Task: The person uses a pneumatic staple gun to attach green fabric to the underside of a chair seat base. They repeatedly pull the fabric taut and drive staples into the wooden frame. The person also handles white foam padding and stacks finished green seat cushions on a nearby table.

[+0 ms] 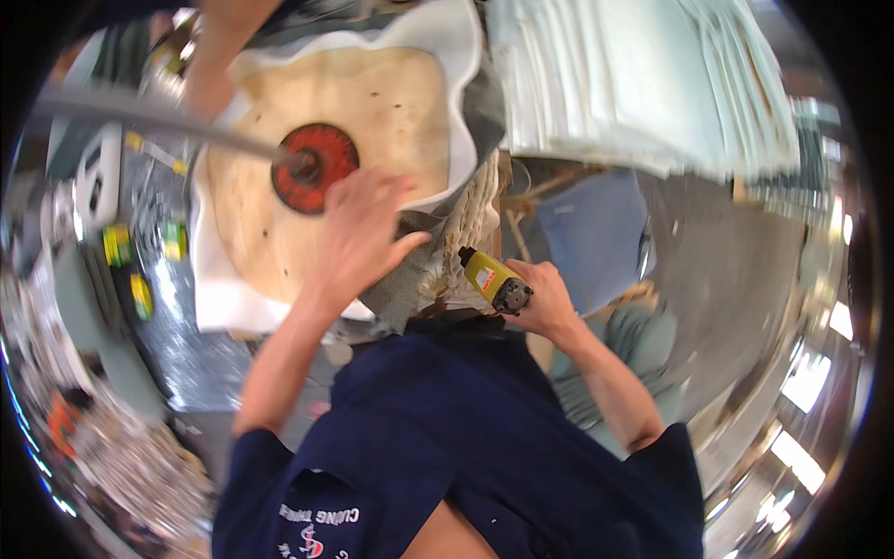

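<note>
My left hand (358,233), slightly blurred, spreads its fingers with the thumb out over the near right part of a pale wooden panel (400,121). I cannot tell whether it touches the panel. White padding (466,56) with a wavy edge surrounds the panel, and grey fabric (396,289) hangs below it. A red disc (317,200) rests on the panel beneath a grey metal rod (186,121). My right hand (549,303) is closed around a yellow staple gun (489,279) with a dark end cap, right of the padding; its grip is hidden.
At the far left, another person's arm (219,70) reaches to the padding's edge. A tall stack of white sheets (633,84) stands at the far right, with a blue-grey panel (596,233) below it. Yellow-green boxes (116,244) lie at left.
</note>
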### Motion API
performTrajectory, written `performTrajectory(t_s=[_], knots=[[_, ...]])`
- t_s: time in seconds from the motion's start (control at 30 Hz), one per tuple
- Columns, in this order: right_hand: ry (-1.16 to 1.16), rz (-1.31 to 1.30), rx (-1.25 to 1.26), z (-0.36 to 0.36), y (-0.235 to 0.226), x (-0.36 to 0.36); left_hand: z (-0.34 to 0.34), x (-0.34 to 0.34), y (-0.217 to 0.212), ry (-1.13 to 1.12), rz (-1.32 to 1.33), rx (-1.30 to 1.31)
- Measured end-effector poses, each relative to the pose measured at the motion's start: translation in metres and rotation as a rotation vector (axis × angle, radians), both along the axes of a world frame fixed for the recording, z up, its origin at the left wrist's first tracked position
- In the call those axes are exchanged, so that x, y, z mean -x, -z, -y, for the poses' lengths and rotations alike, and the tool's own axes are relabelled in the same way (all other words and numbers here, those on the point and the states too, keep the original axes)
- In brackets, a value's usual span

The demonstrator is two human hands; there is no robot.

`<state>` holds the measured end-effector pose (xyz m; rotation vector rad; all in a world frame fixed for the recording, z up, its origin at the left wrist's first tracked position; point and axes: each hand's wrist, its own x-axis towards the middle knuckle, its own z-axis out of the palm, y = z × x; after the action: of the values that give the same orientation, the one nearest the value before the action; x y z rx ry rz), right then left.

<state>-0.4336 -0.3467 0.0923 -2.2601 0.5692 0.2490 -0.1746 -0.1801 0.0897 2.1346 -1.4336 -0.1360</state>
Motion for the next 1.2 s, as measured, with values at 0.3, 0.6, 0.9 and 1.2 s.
performTrajectory(t_s=[0.3, 0.6, 0.9, 1.2], knots=[[-0.388, 0.056, 0.058, 0.037, 0.006, -0.052, -0.019, -0.023, 0.037, 0.227, 0.046, -0.326], [-0.63, -0.063, 0.122, 0.031, -0.019, -0.111, -0.058, 0.004, 0.075, 0.011, -0.26, -0.104], [-0.809, -0.149, 0.143, 0.046, -0.026, -0.142, -0.069, 0.062, 0.087, -0.317, -0.25, 0.088], [-0.923, -0.142, 0.235, 0.064, -0.018, -0.148, -0.06, 0.103, 0.078, -0.509, -0.241, 0.103]])
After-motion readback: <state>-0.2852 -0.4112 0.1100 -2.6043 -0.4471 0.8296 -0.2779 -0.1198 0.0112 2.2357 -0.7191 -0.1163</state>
